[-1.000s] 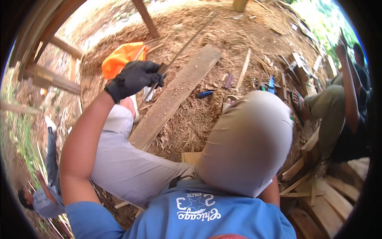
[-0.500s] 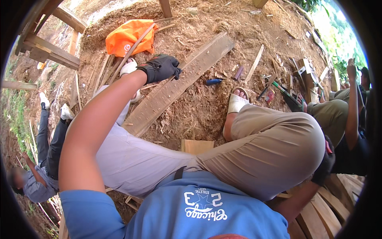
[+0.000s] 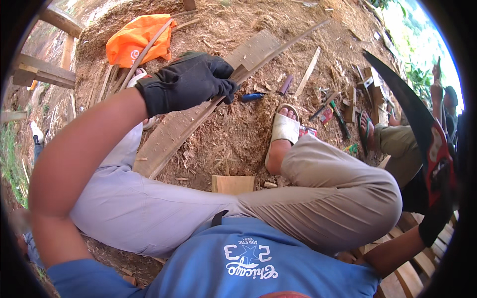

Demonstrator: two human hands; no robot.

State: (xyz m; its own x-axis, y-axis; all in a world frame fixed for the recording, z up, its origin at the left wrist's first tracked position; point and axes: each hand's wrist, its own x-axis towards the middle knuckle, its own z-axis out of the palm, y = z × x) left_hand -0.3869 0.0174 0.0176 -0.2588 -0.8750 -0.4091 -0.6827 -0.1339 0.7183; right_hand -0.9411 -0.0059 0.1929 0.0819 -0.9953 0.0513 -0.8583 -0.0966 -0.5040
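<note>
A thin wooden strip (image 3: 285, 48) slants along a broad plank (image 3: 164, 136), gripped in the closed fingers of the gloved left hand (image 3: 191, 82). Well apart, the gloved right hand (image 3: 441, 204) clasps a curved pruning saw (image 3: 410, 99). An orange bag (image 3: 130, 43) lies beyond the left hand.

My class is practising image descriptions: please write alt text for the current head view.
A person's gloved left hand grips a thin wooden strip over a plank, while the gloved right hand holds up a long, curved, red-handled blade. Wood shavings surround the plank; an orange bag lies at upper left.
</note>
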